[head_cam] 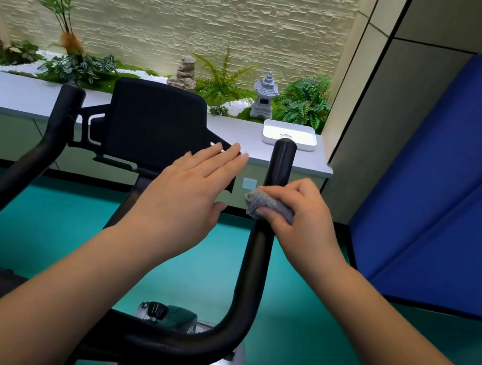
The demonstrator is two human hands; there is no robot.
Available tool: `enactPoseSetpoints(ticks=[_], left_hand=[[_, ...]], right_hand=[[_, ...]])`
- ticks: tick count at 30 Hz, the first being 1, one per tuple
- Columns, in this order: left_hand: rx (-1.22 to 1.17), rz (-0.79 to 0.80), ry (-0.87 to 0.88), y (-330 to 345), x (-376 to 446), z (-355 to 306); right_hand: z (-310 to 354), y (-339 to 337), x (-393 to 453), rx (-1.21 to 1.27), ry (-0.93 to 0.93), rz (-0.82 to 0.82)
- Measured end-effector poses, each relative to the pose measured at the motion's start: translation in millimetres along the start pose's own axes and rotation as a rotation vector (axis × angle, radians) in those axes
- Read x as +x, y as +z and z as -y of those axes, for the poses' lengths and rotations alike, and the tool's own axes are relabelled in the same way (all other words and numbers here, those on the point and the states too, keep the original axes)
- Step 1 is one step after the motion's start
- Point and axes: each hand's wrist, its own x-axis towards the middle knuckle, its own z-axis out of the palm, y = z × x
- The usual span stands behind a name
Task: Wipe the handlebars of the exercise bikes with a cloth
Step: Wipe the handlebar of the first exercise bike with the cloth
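**Gripping a cloth on the right handlebar upright**

Standing at the right edge, a blue mat [453, 190] is running out of frame, so its full extent cannot be told. The black handlebar [253, 266] is filling the lower view; its left bend is cut by the frame edge, and both forearms are covering parts of the crossbar. The black console [154, 124] is showing only its back, with its right corner hidden behind the left hand [190, 196]. That hand is hovering flat, fingers straight and together, holding nothing. The right hand [300, 220] is curling around the right upright and clamping the grey cloth [264, 205] against it; most of the cloth is lying hidden under the fingers. A white tray [290, 135] is sitting on the ledge, its contents too small to identify.
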Motion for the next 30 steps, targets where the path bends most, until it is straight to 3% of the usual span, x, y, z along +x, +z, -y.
enactPoseSetpoints(ticks=[7, 12, 20, 24, 30], left_hand=[[-0.009, 0.044, 0.011, 3.1, -8.1, 1.7], [-0.007, 0.066, 0.024, 2.4, -12.7, 3.9], [-0.012, 0.113, 0.004, -0.5, -37.3, 12.6], [-0.009, 0.062, -0.039, -15.1, -51.2, 27.0], [0.061, 0.175, -0.141, -23.7, -78.2, 57.2]], right_hand=[[4.1, 4.2, -53.2, 0.24, 0.022, 0.025], [6.8, 6.2, -20.5, 0.117, 0.056, -0.027], [10.3, 17.3, -64.6, 0.277, 0.154, -0.144], [16.6, 15.0, -46.9, 0.248, 0.207, -0.105], [28.1, 23.8, -63.3, 0.308, 0.261, -0.224]])
